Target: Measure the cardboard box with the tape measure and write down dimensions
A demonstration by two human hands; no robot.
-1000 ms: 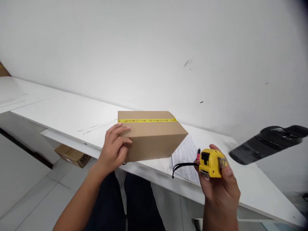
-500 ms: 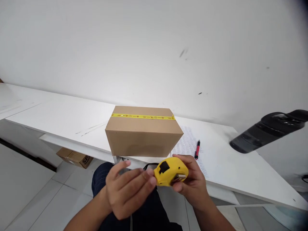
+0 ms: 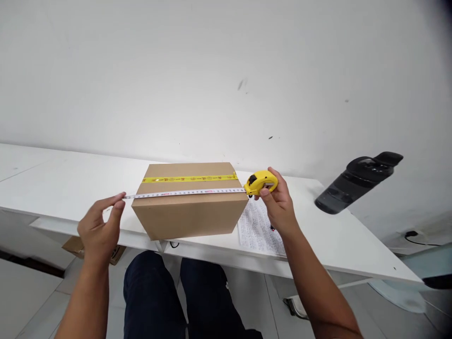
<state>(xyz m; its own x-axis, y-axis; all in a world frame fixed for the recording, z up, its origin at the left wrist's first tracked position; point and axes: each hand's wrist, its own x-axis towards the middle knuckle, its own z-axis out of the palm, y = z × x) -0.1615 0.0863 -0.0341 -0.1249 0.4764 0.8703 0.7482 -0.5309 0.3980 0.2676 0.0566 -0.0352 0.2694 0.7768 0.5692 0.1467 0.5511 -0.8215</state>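
A brown cardboard box [image 3: 190, 214] sealed with a strip of yellow tape stands on the white table [image 3: 63, 188]. My right hand [image 3: 278, 205] grips a yellow tape measure [image 3: 260, 182] at the box's right top corner. Its white blade [image 3: 183, 192] runs leftward across the top of the box. My left hand [image 3: 100, 226] pinches the blade's end just past the box's left edge.
A printed sheet of paper [image 3: 259, 228] lies on the table right of the box, partly under my right hand. A dark grey device [image 3: 356, 182] juts in at the right. Another cardboard box [image 3: 76, 245] sits on the floor under the table.
Both hands rose from in front of the box to its top. The blade has been pulled out: left hand went left with its end, right hand carried the case to the right corner.
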